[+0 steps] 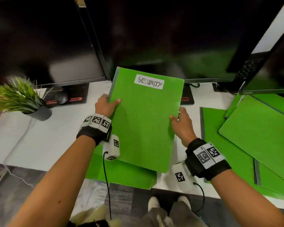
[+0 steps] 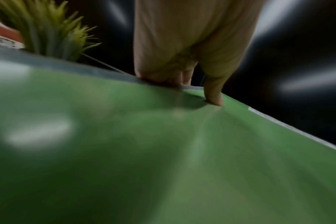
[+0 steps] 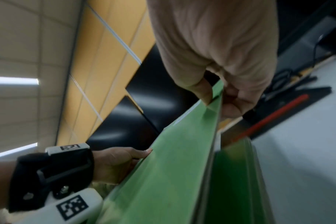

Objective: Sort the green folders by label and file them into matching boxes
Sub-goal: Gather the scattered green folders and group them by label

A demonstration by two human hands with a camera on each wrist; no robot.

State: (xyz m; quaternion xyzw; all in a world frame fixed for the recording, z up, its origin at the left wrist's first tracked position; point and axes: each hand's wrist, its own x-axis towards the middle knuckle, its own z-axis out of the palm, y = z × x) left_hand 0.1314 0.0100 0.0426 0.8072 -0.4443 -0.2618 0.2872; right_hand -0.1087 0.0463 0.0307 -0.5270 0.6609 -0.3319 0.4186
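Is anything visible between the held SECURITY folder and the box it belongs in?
I cannot tell: no filing box shows clearly in any view. Both hands, left hand and right hand, grip the green SECURITY-labelled folder above the white desk, with dark monitors directly behind it.

Folder (image 1: 143, 122) is matt green card with a white paper label (image 1: 149, 81); monitors (image 1: 44, 40) glossy black; desk (image 1: 39, 141) smooth white; wrist straps (image 1: 93, 132) black cloth

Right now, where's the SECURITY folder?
Head view, centre: the SECURITY folder is held above the desk between left hand and right hand, before the monitors.
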